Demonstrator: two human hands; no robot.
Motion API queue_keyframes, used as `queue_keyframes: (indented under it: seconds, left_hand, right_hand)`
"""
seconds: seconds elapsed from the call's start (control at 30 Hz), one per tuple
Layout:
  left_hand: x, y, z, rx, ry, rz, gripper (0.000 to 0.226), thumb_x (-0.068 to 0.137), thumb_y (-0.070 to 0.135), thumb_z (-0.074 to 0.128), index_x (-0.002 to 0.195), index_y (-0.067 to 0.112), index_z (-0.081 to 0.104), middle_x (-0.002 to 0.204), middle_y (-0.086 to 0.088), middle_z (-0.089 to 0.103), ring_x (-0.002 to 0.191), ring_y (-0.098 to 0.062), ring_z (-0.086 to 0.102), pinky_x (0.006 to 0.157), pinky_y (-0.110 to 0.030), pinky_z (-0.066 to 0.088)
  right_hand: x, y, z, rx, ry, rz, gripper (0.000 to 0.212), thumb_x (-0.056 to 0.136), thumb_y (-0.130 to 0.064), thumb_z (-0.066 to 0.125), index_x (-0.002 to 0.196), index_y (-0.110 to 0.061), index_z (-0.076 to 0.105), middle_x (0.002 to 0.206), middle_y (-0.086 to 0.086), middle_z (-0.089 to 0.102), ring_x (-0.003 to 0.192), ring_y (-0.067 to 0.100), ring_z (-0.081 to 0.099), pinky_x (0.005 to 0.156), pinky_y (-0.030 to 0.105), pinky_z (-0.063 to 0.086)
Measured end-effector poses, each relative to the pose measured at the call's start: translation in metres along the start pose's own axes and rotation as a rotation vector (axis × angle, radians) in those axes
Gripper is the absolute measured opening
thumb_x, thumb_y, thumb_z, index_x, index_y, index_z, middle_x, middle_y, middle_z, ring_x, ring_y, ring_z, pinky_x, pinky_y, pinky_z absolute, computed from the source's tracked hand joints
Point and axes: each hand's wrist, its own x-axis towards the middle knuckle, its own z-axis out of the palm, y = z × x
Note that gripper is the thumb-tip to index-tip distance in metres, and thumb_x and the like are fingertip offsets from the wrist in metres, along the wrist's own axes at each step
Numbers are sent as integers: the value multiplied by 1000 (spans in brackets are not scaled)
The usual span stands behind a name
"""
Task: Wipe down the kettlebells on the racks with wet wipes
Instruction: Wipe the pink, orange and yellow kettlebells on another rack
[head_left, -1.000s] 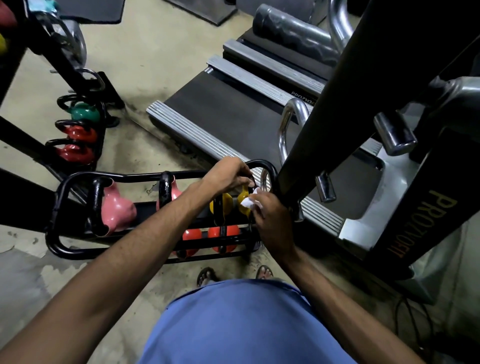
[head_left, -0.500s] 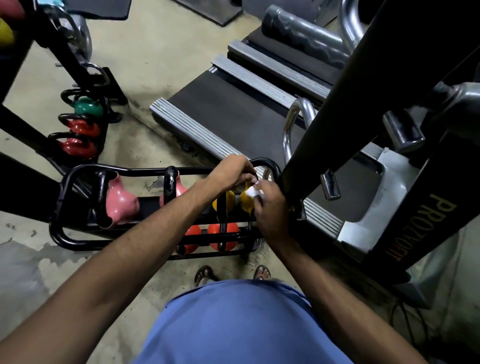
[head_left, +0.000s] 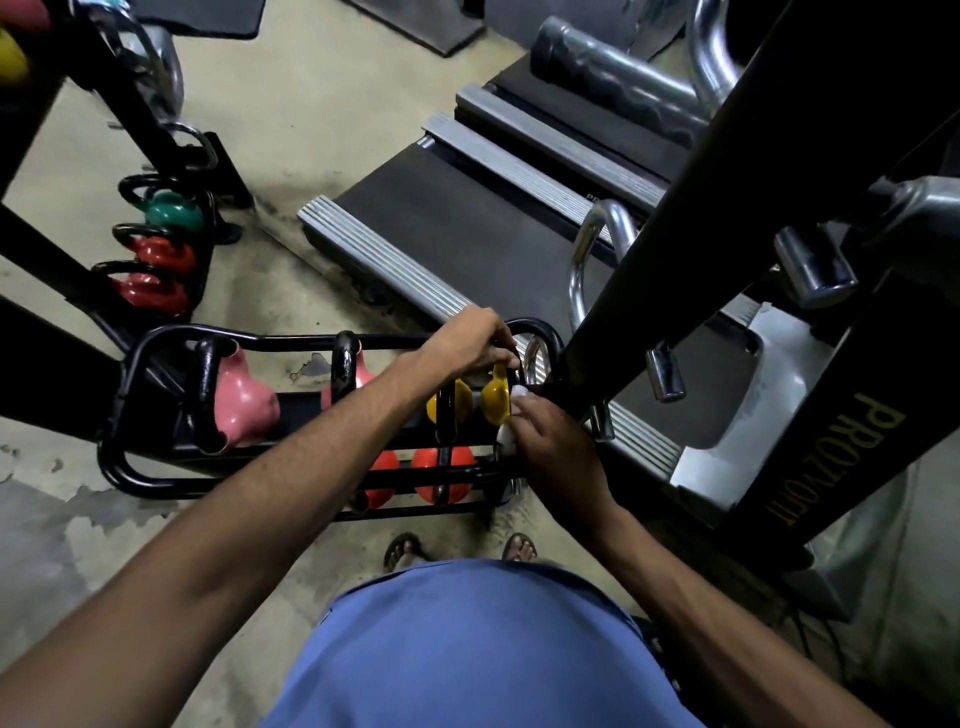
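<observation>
The right hand (head_left: 556, 441) has dipped slightly, clutching the wet wipe (head_left: 519, 391) against the rightmost yellow kettlebell (head_left: 496, 397) on the rack (head_left: 119, 374); the left hand (head_left: 470, 338) grips its handle to steady it.

yellow kettlebell (head_left: 496, 400): glossy | rack (head_left: 156, 467): black glossy metal | floor (head_left: 311, 104): rough concrete

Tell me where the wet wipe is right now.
In the head view, just right of centre, the wet wipe is bunched in the right hand, against the rightmost yellow kettlebell at the right end of the rack.
</observation>
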Motion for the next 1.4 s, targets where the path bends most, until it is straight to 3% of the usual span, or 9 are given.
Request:
queue_keyframes:
  seconds: [0.07, 0.17, 0.33, 0.5, 0.6, 0.73, 0.83, 1.17, 1.4]
  left_hand:
    - [-1, 1, -1, 0, -1, 7, 36, 82, 31, 86, 112, 12, 80, 105, -7, 79, 101, -20, 74, 92, -38, 56]
    - [-2, 3, -2, 23, -5, 40, 31, 83, 29, 85, 109, 12, 81, 101, -6, 80, 97, -19, 74, 89, -37, 57]
    - [-5, 6, -3, 36, 5, 74, 18, 85, 19, 81, 101, 12, 82, 94, -7, 80, 90, -20, 75, 83, -36, 58]
    - [-8, 1, -1, 59, 15, 88, 17, 90, 9, 73, 106, 8, 80, 94, -8, 80, 93, -22, 75, 86, -38, 58]
    - [-10, -4, 1, 61, 18, 89, 18, 92, 7, 70, 108, 8, 79, 95, -8, 80, 93, -22, 76, 86, -39, 59]
    - [-11, -2, 1, 89, 6, 75, 17, 90, 8, 70, 104, 7, 80, 96, -12, 79, 94, -26, 75, 86, -41, 60]
    - [-9, 1, 2, 37, -43, 38, 21, 87, 19, 79, 103, 6, 79, 95, -11, 79, 90, -25, 75, 85, -37, 60]
    - [-8, 6, -1, 145, -63, 50, 36, 79, 48, 84, 94, 15, 79, 82, -5, 75, 77, -23, 70, 73, -36, 55]
    - [-3, 14, -4, 211, -123, 23, 49, 70, 56, 88, 86, 12, 76, 79, -8, 73, 77, -28, 69, 65, -33, 50]
  right_hand:
    - [-3, -7, -1, 219, 29, 266, 31, 100, -22, 53, 127, -11, 63, 137, 9, 62, 121, 28, 65, 94, 42, 57]
    - [25, -17, 0, 456, 144, 649, 20, 102, -25, 48, 112, -17, 63, 98, 5, 69, 88, 26, 68, 71, 38, 53]
    - [79, 6, 23, 800, 63, 1126, 17, 84, -33, 46, 73, -20, 50, 81, 4, 52, 82, 24, 51, 75, 35, 38]
    - [46, -10, 11, 636, 46, 926, 26, 91, -32, 43, 80, -10, 53, 74, 6, 61, 75, 29, 59, 69, 40, 46]
    - [16, -26, 9, 520, 87, 816, 11, 97, -14, 53, 86, -15, 54, 74, 5, 63, 71, 27, 60, 61, 41, 45]
    - [6, -31, 6, 277, 182, 573, 11, 91, -3, 60, 91, -12, 56, 99, 3, 57, 85, 20, 60, 67, 29, 44]
    - [11, -23, 3, 144, 183, 366, 10, 95, -13, 53, 90, -8, 60, 102, 8, 55, 86, 22, 57, 64, 35, 48]
    - [3, -6, 10, -444, -91, -350, 24, 88, -20, 49, 84, -17, 73, 110, 12, 64, 96, 31, 54, 72, 39, 38]
    - [20, -19, 12, -469, -108, -304, 30, 91, -20, 42, 81, -15, 70, 96, 10, 64, 91, 31, 55, 73, 39, 34]
